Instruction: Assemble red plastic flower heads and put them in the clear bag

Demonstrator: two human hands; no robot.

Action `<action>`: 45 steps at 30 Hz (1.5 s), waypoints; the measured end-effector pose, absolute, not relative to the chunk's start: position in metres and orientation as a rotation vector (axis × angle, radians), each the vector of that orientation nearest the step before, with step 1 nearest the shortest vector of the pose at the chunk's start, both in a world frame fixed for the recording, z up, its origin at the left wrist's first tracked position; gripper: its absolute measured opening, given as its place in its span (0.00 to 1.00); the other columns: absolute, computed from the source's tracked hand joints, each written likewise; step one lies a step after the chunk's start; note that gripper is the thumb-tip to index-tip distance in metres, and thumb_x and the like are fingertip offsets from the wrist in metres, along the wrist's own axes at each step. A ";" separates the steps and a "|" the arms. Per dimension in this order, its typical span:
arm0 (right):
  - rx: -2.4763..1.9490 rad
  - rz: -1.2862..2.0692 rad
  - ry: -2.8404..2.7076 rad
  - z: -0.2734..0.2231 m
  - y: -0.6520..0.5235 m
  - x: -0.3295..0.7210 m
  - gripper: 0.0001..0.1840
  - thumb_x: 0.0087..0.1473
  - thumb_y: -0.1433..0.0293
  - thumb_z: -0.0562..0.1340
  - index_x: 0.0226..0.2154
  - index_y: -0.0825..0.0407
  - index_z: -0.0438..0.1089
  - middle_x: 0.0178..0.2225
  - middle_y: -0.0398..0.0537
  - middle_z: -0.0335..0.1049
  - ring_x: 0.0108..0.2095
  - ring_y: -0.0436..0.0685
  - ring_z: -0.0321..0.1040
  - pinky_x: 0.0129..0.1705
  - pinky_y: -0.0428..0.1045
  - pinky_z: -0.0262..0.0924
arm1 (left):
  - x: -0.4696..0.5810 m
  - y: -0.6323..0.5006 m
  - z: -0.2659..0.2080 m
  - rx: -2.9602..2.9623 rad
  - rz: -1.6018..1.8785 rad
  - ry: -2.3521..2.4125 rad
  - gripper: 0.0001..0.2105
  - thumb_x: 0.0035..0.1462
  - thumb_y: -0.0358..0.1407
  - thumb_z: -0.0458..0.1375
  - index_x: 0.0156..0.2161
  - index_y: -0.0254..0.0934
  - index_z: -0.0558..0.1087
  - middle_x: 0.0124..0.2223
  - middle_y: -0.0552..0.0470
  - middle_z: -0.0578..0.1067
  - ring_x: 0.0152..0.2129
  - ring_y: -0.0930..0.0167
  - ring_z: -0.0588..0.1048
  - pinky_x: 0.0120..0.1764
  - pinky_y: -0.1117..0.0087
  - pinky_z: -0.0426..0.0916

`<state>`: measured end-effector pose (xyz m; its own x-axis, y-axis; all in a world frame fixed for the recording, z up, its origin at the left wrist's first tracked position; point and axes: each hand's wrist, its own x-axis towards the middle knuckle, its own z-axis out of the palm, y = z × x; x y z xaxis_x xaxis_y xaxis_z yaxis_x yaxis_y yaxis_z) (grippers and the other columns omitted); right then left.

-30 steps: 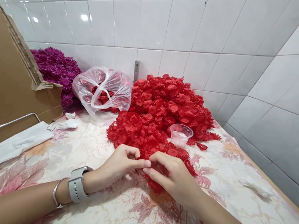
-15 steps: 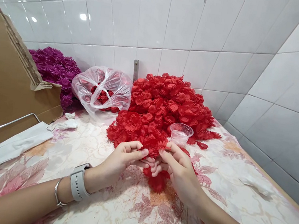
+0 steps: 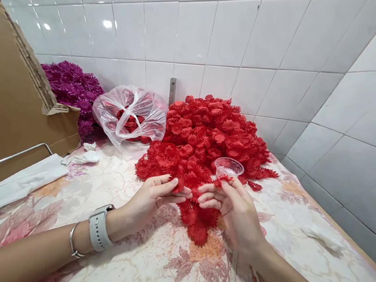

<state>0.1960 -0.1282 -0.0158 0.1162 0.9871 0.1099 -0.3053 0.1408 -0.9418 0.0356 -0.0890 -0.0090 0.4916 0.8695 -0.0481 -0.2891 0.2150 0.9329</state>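
Note:
Between thumb and fingers, my left hand (image 3: pixel 162 191) pinches a red fabric flower (image 3: pixel 177 184). A second red flower piece (image 3: pixel 223 180) is held by my right hand (image 3: pixel 232 201), at thumb and fingertip. The two hands face each other with a small gap between them. Behind them rises a large heap of red flowers (image 3: pixel 211 125). More loose red flowers (image 3: pixel 199 224) lie on the cloth just below the hands. A clear plastic cup (image 3: pixel 229 167) stands against the heap, right behind my right hand; its contents are hard to make out.
A tied clear plastic bag (image 3: pixel 130 119) with red pieces sits left of the heap, beside purple flowers (image 3: pixel 71 89). Cardboard (image 3: pixel 17 84) and folded white paper (image 3: pixel 21 183) occupy the left. A floral tablecloth (image 3: pixel 120 271) covers the table, against a tiled wall (image 3: pixel 193 29).
My hands have moved apart, the right one shifting rightward. They were together at red flower pieces; now each holds a separate one. The view has shifted slightly.

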 end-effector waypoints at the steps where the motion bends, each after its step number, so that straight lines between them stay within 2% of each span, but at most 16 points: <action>1: -1.005 1.145 -1.047 -0.015 -0.127 0.199 0.10 0.52 0.64 0.55 0.25 0.49 0.53 0.23 0.41 0.69 0.21 0.50 0.66 0.25 0.47 0.62 | 0.036 -0.089 -0.009 1.076 0.878 0.684 0.08 0.48 0.36 0.60 0.26 0.31 0.71 0.28 0.50 0.76 0.28 0.74 0.75 0.35 0.75 0.68; 4: -1.315 0.897 -1.356 -0.013 -0.125 0.205 0.16 0.51 0.61 0.56 0.20 0.50 0.51 0.15 0.38 0.61 0.16 0.48 0.57 0.19 0.45 0.52 | 0.037 -0.090 -0.010 1.093 0.801 0.788 0.08 0.47 0.36 0.61 0.27 0.32 0.69 0.26 0.52 0.75 0.22 0.75 0.74 0.25 0.79 0.66; 7: -1.446 0.531 -1.542 -0.012 -0.128 0.206 0.19 0.49 0.63 0.58 0.18 0.49 0.49 0.13 0.35 0.52 0.16 0.47 0.50 0.19 0.45 0.46 | 0.039 -0.092 -0.010 1.094 0.744 0.919 0.11 0.46 0.37 0.62 0.24 0.33 0.65 0.23 0.52 0.74 0.19 0.77 0.73 0.17 0.82 0.58; 10: -1.302 0.452 -1.723 -0.012 -0.133 0.201 0.12 0.51 0.66 0.57 0.21 0.50 0.54 0.16 0.37 0.56 0.17 0.47 0.53 0.21 0.44 0.48 | 0.039 -0.094 -0.010 1.123 0.720 0.958 0.13 0.44 0.37 0.63 0.21 0.34 0.62 0.20 0.53 0.73 0.17 0.78 0.71 0.16 0.82 0.56; 13: -1.176 0.488 -1.925 -0.011 -0.137 0.195 0.05 0.51 0.70 0.57 0.25 0.51 0.62 0.22 0.40 0.64 0.22 0.48 0.60 0.25 0.44 0.53 | 0.039 -0.096 -0.010 1.166 0.723 0.945 0.16 0.41 0.37 0.64 0.19 0.34 0.59 0.17 0.57 0.70 0.14 0.79 0.68 0.15 0.82 0.55; 16: -1.181 0.509 -1.986 -0.012 -0.137 0.194 0.02 0.50 0.72 0.58 0.27 0.52 0.64 0.24 0.41 0.66 0.24 0.49 0.61 0.27 0.44 0.54 | 0.038 -0.096 -0.012 1.225 0.709 0.926 0.16 0.40 0.37 0.64 0.18 0.33 0.60 0.16 0.58 0.68 0.11 0.81 0.65 0.15 0.82 0.54; 18: -1.169 0.536 -2.005 -0.012 -0.135 0.195 0.03 0.51 0.73 0.57 0.27 0.52 0.64 0.25 0.42 0.67 0.26 0.49 0.62 0.28 0.44 0.54 | 0.037 -0.094 -0.013 1.242 0.680 0.904 0.16 0.39 0.38 0.65 0.19 0.33 0.61 0.17 0.57 0.69 0.12 0.80 0.67 0.15 0.82 0.56; 22: -1.168 0.724 -1.863 -0.015 -0.133 0.198 0.06 0.53 0.72 0.53 0.26 0.51 0.62 0.24 0.41 0.65 0.25 0.49 0.62 0.28 0.45 0.55 | 0.037 -0.092 -0.013 1.243 0.676 0.791 0.13 0.41 0.39 0.64 0.22 0.33 0.66 0.22 0.52 0.74 0.21 0.74 0.73 0.25 0.77 0.66; 26: -1.075 1.129 -1.414 -0.019 -0.131 0.196 0.05 0.52 0.68 0.54 0.27 0.50 0.57 0.21 0.38 0.64 0.21 0.48 0.62 0.22 0.44 0.56 | 0.039 -0.093 -0.010 1.245 0.721 0.656 0.09 0.47 0.35 0.60 0.25 0.32 0.67 0.25 0.51 0.76 0.25 0.73 0.75 0.34 0.72 0.68; 31: -0.912 1.336 -1.070 -0.020 -0.130 0.188 0.07 0.48 0.68 0.57 0.26 0.50 0.55 0.18 0.37 0.63 0.19 0.47 0.61 0.21 0.43 0.57 | 0.039 -0.095 -0.010 1.197 0.724 0.555 0.06 0.53 0.33 0.56 0.28 0.32 0.68 0.27 0.50 0.76 0.26 0.72 0.75 0.35 0.73 0.68; 35: -0.879 1.353 -0.941 -0.018 -0.127 0.192 0.09 0.47 0.68 0.57 0.25 0.50 0.52 0.22 0.40 0.67 0.21 0.49 0.64 0.22 0.45 0.59 | 0.036 -0.090 -0.012 1.122 0.803 0.559 0.04 0.51 0.32 0.58 0.28 0.33 0.70 0.28 0.52 0.75 0.28 0.73 0.75 0.35 0.76 0.67; 38: -1.049 1.207 -1.042 -0.015 -0.121 0.203 0.10 0.48 0.64 0.56 0.26 0.49 0.52 0.23 0.41 0.68 0.20 0.50 0.64 0.20 0.44 0.55 | 0.035 -0.085 -0.012 1.093 0.848 0.616 0.06 0.48 0.33 0.60 0.26 0.33 0.69 0.27 0.54 0.74 0.28 0.73 0.75 0.35 0.75 0.68; 41: -1.392 0.817 -1.427 -0.012 -0.118 0.213 0.13 0.48 0.61 0.58 0.23 0.50 0.54 0.15 0.38 0.62 0.15 0.49 0.57 0.17 0.44 0.49 | 0.035 -0.085 -0.013 1.126 0.802 0.686 0.07 0.47 0.36 0.61 0.28 0.32 0.71 0.28 0.51 0.75 0.28 0.72 0.75 0.34 0.74 0.68; 43: -1.485 0.460 -1.617 -0.012 -0.120 0.214 0.13 0.48 0.63 0.59 0.20 0.50 0.55 0.14 0.37 0.57 0.15 0.48 0.54 0.19 0.45 0.48 | 0.036 -0.086 -0.015 1.126 0.764 0.751 0.09 0.46 0.37 0.61 0.29 0.33 0.71 0.28 0.51 0.75 0.26 0.73 0.75 0.29 0.76 0.67; 45: -1.414 0.269 -1.706 -0.012 -0.124 0.211 0.11 0.49 0.66 0.58 0.21 0.50 0.55 0.14 0.37 0.56 0.15 0.47 0.53 0.19 0.44 0.47 | 0.036 -0.088 -0.016 1.118 0.741 0.826 0.09 0.44 0.38 0.62 0.27 0.33 0.70 0.24 0.54 0.72 0.22 0.76 0.73 0.23 0.79 0.63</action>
